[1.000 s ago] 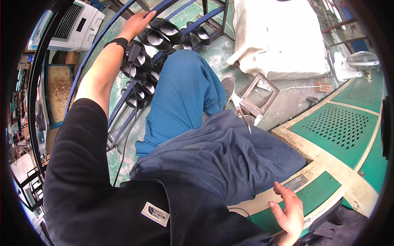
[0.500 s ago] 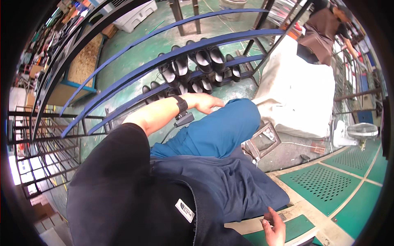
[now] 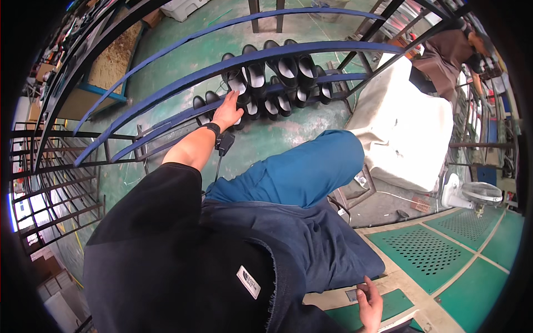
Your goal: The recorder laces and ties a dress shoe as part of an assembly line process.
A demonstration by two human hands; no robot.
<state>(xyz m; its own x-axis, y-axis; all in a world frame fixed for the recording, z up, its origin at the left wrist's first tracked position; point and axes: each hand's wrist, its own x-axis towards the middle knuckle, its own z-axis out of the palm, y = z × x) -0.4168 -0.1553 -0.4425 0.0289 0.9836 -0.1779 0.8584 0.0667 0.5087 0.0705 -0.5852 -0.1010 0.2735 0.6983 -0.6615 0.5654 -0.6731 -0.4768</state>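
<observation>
My left hand point(image 3: 227, 114) reaches out to the rack, its fingers extended at the heel of a black shoe point(image 3: 235, 83) with a pale insole. Whether the fingertips touch that shoe, I cannot tell. More black shoes point(image 3: 287, 67) stand beside it in two rows on the blue-edged rack point(image 3: 166, 91). A black strap with a small boxy device point(image 3: 225, 142) and a cable sits on my left wrist. Down at the lower right, my right hand point(image 3: 371, 306) rests with fingers loosely bent and apart, nothing visible in it, by the green panel point(image 3: 388, 308) of the bench.
A large white cloth-like cover point(image 3: 411, 125) lies beyond my knee. Perforated green panels point(image 3: 425, 250) and a white fan point(image 3: 480, 193) are at the right. Another person in a brown apron point(image 3: 444, 58) works at the far right. Dark metal racks point(image 3: 55, 188) stand at the left.
My left hand has moved from above my knee leftward and away from me to the shoes, fingers now stretched toward one. The view has shifted slightly. My right hand stays by the bench.
</observation>
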